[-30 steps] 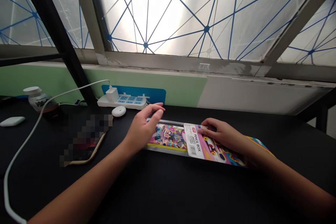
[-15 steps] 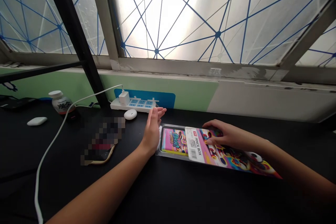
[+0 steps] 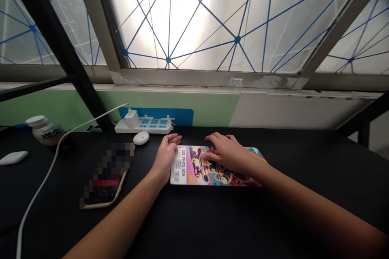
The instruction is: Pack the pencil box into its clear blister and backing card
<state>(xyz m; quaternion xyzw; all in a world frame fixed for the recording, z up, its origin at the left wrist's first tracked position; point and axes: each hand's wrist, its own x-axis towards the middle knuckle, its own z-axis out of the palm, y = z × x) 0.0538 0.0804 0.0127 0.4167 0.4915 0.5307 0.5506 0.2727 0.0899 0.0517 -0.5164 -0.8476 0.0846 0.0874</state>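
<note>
A flat pencil box (image 3: 194, 168) with a bright pink cartoon print lies on the black table, its white "PENCIL BOX" barcode label (image 3: 180, 166) at the left end. My right hand (image 3: 225, 151) rests flat on top of the box, fingers spread and hiding part of the print. My left hand (image 3: 166, 154) sits at the box's left end, its fingertips touching the top left corner. Neither hand grips anything.
Behind the hands stand a white power strip (image 3: 142, 126) with a charger (image 3: 132, 119) and a white mouse (image 3: 141, 138). To the left lie a pixelated, blurred object (image 3: 103, 178), a bottle (image 3: 45, 130), a white case (image 3: 13, 157) and a white cable (image 3: 51, 170).
The printed cover has slid left with my right hand and now covers the clear tray and inner card. My left hand has moved from beside the tray to the box's left end.
</note>
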